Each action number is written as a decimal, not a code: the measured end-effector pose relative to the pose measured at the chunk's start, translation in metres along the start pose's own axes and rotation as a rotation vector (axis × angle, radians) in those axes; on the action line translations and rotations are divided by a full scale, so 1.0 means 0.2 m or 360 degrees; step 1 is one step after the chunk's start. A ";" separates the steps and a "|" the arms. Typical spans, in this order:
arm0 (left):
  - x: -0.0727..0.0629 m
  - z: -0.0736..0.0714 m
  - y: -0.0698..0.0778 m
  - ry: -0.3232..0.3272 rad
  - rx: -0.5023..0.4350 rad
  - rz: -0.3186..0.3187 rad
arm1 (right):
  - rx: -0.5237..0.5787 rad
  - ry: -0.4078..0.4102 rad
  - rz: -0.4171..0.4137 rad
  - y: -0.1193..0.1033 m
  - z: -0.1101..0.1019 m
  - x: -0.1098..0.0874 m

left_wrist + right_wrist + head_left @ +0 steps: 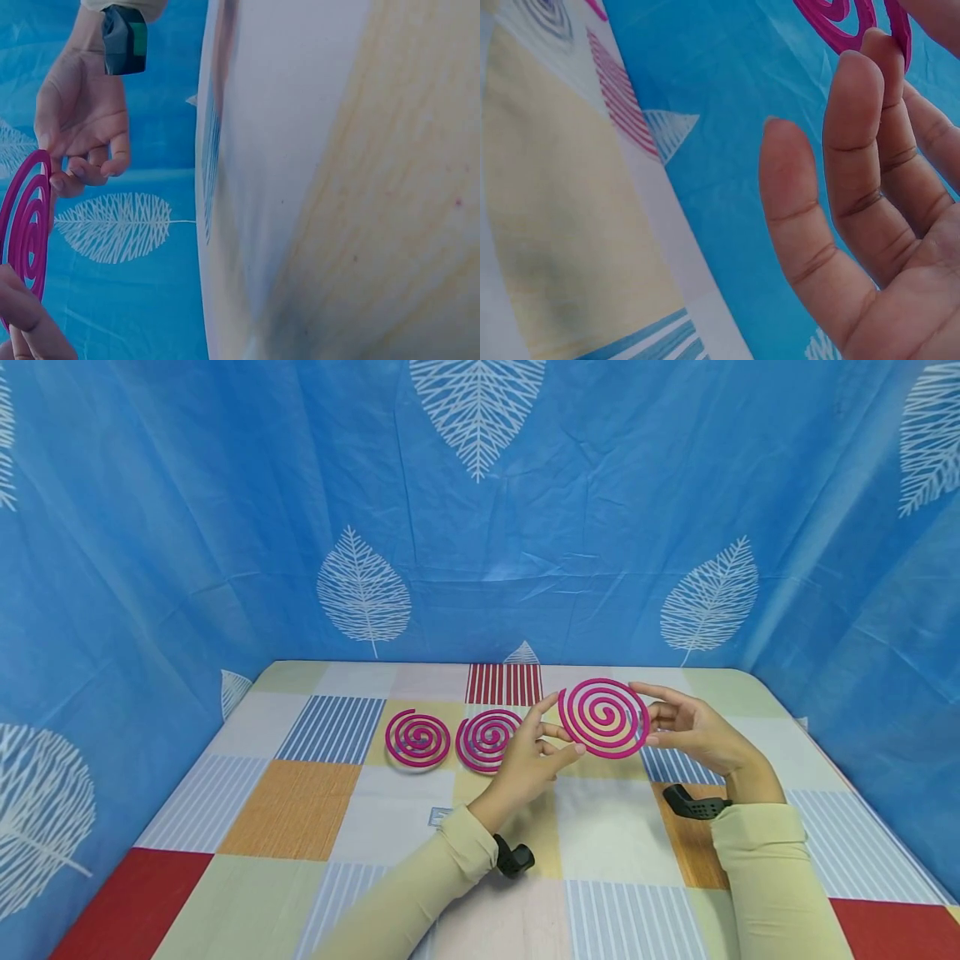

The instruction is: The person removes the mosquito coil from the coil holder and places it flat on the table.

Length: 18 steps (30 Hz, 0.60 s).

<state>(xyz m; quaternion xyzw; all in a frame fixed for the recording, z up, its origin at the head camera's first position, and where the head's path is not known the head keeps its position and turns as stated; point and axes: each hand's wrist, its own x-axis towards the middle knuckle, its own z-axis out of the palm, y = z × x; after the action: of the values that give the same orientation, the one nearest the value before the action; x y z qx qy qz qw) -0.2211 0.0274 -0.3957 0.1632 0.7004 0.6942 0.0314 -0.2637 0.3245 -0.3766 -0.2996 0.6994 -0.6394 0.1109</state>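
Note:
A magenta mosquito coil (pixel 609 717) is held up above the table, its flat spiral tilted towards the head camera. My left hand (pixel 525 762) grips its left edge, thumb low and index finger higher. At the opposite edge, my right hand (pixel 701 731) pinches the rim between thumb and fingers. The left wrist view shows the coil (pixel 45 176) nearly edge-on between both hands. In the right wrist view, fingertips of the right hand (pixel 900 217) meet the coil's rim. Two more magenta coils, a left one (pixel 420 737) and a middle one (pixel 491 737), lie to the left; my left hand partly covers the middle one.
A patchwork-patterned cloth (pixel 285 810) covers the table. Blue curtains (pixel 480 568) with white leaf prints stand behind it and along both sides. Each wrist wears a small black camera, the left one (pixel 514 858) low over the cloth.

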 end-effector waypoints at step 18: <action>0.06 0.09 -0.06 0.0052 0.0012 -0.0092 | 0.0193 0.0025 0.0106 0.12 -0.06 -0.04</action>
<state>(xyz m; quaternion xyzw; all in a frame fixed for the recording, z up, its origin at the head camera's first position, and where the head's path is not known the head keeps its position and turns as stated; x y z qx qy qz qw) -0.2296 0.0488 -0.4065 0.1315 0.7077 0.6930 0.0393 -0.2710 0.3378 -0.4001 -0.2639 0.6697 -0.6789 0.1447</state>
